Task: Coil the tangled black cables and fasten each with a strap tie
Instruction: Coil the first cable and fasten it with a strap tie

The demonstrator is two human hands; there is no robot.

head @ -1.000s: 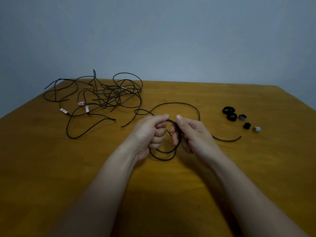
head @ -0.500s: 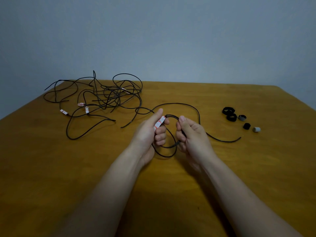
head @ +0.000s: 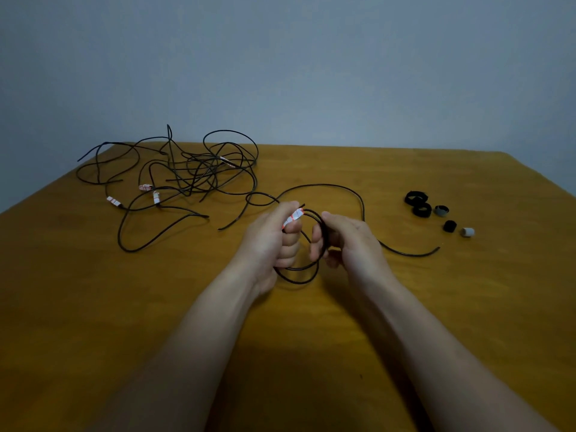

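Honey-brown wooden worktop [head: 93, 307], seen from above along the person's two bare forearms, with a plain blue-grey wall [head: 280, 57] beyond its far edge.

Centre: a small coil of thin black cable [head: 296, 278] is held roughly upright between both hands. Whether its lowest loops touch the wood cannot be told.

Left hand [head: 269, 244]: fingers [head: 288, 246] curled round the coil's left side. Thumb and forefinger pinch the cable end that carries a white-and-red paper label [head: 293, 217].

Right hand [head: 352, 241]: thumb and fingers [head: 316, 243] pressed together on the bundled strands at the coil's right side.

Behind the hands, an uncoiled length of black cable [head: 327, 185] arcs over the worktop from near the left thumb and drops behind the right hand. A loose tail [head: 408, 253] emerges to the right of that hand and lies flat on the wood.

Far left: a tangle of thin black cables [head: 199, 169] lies well apart from the hands. Several ends bear similar white-and-red tags [head: 145, 187].

Far right: five rolled strap ties in a loose group. Two larger black rolls [head: 417, 204] touch each other, with a grey-and-black roll [head: 441, 210] just beside them. A small black roll [head: 450, 226] and a pale grey roll [head: 467, 231] sit nearer the viewer.
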